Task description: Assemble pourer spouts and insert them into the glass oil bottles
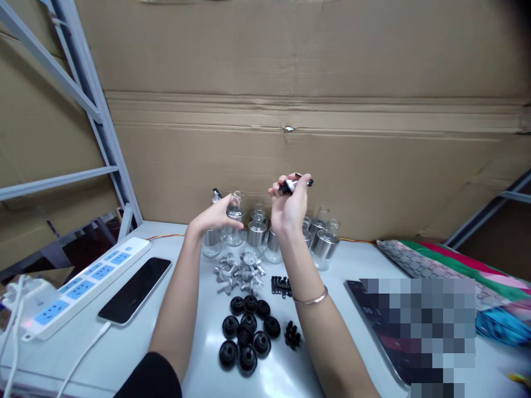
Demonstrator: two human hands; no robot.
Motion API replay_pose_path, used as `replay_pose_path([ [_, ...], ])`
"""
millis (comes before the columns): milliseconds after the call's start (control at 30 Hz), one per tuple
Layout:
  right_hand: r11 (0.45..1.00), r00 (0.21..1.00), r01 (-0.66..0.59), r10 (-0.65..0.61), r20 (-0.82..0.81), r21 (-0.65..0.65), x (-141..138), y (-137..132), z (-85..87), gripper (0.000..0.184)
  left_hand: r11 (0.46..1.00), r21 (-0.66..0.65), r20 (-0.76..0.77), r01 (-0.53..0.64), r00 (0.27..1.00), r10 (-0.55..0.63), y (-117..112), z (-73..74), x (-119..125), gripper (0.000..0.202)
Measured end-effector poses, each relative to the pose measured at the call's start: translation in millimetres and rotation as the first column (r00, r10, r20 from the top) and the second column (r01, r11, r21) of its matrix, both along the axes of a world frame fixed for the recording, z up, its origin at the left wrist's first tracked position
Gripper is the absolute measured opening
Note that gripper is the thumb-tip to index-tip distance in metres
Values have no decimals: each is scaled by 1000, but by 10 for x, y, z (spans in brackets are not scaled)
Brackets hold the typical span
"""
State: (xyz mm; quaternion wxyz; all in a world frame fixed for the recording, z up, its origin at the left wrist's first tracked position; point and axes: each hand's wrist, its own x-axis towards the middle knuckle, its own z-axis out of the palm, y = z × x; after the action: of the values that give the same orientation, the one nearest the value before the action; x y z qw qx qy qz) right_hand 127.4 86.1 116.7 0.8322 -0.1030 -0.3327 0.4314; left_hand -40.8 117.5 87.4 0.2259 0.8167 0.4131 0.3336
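At the back of the table my left hand (218, 215) closes round a glass bottle (235, 214) with a metal band; the bottle's open neck shows above the fingers. My right hand (290, 207), raised higher, grips a small black-and-silver pourer top (289, 186), partly hidden by the fingers. More banded glass bottles (326, 243) stand in a group around and behind both hands. One at the left carries a similar top (216, 194). In front of them lie silver spout pieces (240, 272), black round caps (248, 331), a black clip-like strip (281, 286) and small black parts (292, 335).
A white power strip (89, 284) and a phone (136, 290) on a white cable lie at the left. To the right are a larger dark-screened device (373, 326), partly pixelated, and colourful fabric (460, 271). A cardboard wall (315, 66) closes off the back; a metal frame (97, 119) stands left.
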Motion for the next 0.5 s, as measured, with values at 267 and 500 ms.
replay_pose_path([
  [267,997,999,-49,49,12,-53,51,2,2,31,994,-96,-63,60,996,-67,254,-273,40,56],
  [500,997,998,-70,70,8,-26,95,-13,32,31,972,-199,-19,127,991,-134,302,-380,87,65],
])
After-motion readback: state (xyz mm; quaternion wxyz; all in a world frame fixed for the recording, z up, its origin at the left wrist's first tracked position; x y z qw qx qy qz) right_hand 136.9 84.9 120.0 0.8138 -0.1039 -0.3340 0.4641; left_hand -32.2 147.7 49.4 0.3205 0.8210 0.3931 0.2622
